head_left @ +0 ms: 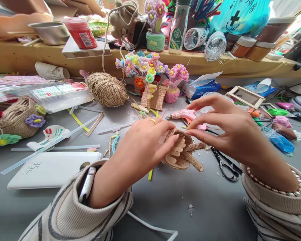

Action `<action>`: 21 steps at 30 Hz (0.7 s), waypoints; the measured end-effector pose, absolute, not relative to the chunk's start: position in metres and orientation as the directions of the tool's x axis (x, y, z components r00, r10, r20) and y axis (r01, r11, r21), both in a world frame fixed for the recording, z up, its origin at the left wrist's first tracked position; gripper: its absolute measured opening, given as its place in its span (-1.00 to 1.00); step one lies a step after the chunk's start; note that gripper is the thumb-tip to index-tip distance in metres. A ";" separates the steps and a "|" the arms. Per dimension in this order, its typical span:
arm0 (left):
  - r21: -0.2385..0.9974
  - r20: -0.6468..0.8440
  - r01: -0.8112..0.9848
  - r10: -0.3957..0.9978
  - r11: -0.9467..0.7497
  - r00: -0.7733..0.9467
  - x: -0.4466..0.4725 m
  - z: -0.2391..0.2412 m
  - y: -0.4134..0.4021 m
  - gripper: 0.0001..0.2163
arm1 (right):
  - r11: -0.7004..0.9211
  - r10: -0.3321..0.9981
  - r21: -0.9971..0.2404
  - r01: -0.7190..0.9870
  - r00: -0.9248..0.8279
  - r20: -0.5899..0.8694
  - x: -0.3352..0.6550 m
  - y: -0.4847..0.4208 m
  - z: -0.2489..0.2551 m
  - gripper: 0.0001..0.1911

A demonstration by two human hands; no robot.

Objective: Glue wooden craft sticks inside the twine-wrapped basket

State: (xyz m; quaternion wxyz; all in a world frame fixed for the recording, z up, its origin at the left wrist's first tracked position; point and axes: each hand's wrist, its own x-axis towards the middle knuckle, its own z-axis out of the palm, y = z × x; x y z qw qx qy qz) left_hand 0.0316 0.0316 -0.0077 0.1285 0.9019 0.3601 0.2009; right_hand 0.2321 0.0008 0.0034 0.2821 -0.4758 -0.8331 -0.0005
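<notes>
A small craft piece of wooden sticks wrapped in twine (178,152) is tilted above the table, with two twine-wound legs sticking out at its right. My left hand (150,144) grips it from the left, the thumb lying over the wooden sticks. At its upper rim, my right hand (220,124) pinches with thumb and fingertips; the twine edge seems to be between them, though the exact contact is hard to make out. Just behind the hands lies a pink glue gun (182,114). Black scissors (227,165) rest below my right hand.
A ball of twine (107,88) and pipe-cleaner flowers (150,65) stand behind. A white power bank (52,170) and clear glue sticks (56,147) lie at left. Clay packets (281,140) are scattered at right. A raised shelf (130,60) carries jars and a glass bottle (178,30).
</notes>
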 end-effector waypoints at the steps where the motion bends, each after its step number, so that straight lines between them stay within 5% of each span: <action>1: 0.365 0.271 0.606 0.703 -0.707 0.657 0.031 -0.008 0.031 -0.77 | 0.550 0.788 -0.254 0.796 -0.393 0.473 0.232 -0.001 0.003 -0.92; 21: 0.321 0.286 0.663 0.737 -0.676 0.613 0.031 -0.010 0.025 -0.78 | 0.514 0.753 -0.079 0.854 -0.404 0.520 0.214 -0.010 -0.010 -0.84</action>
